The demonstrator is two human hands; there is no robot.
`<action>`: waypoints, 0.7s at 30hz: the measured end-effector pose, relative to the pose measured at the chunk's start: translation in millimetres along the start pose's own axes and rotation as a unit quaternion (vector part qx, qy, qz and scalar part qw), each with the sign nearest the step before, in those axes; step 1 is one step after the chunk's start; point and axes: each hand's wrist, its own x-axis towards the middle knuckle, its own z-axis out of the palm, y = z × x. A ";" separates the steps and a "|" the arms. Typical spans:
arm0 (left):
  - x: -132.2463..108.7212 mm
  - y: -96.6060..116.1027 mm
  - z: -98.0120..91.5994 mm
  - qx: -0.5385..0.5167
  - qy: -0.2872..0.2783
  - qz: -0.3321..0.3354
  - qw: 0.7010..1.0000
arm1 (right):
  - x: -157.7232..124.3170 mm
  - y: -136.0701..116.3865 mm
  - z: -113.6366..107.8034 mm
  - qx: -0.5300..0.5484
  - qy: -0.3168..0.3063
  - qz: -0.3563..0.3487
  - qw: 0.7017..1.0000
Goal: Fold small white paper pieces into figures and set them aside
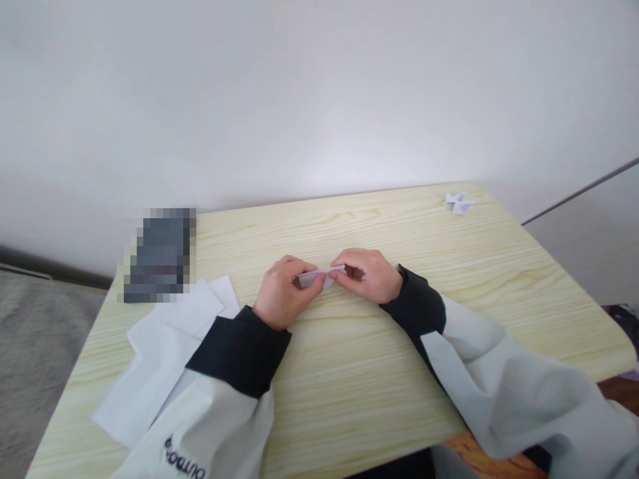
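Note:
A small folded piece of white paper [310,277] is held between both hands, just above the middle of the wooden table [389,372]. My left hand [287,291] pinches its left part between thumb and fingers. On the other side, my right hand [369,274] is closed on the right end, its thumb and fingertips meeting close to the left thumb. Fingers cover part of the paper, so its full folded shape cannot be made out.
Several loose white paper sheets [150,379] lie overlapping at the left, partly under my left sleeve. Behind them rests a dark, pixelated flat object [160,256]. A folded white paper shape [459,203] sits at the far right corner. A white wall [319,100] borders the table's back edge.

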 end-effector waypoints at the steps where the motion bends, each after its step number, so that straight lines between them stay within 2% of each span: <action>1: 0.0 0.4 0.0 -0.001 0.001 -0.008 1.000 | -0.1 0.1 -0.1 0.000 0.002 -0.002 1.000; 7: 0.7 -1.3 -3.3 -0.022 -0.018 -0.044 0.999 | 1.0 0.9 -2.2 0.040 0.009 0.029 0.999; 15: 2.6 -7.3 -14.5 -0.079 -0.107 -0.033 0.991 | 1.9 6.2 -6.9 0.148 -0.028 0.091 0.984; 21: 4.0 -11.2 -20.7 -0.113 -0.163 -0.017 0.980 | 3.1 8.8 -11.0 0.176 -0.057 0.115 0.976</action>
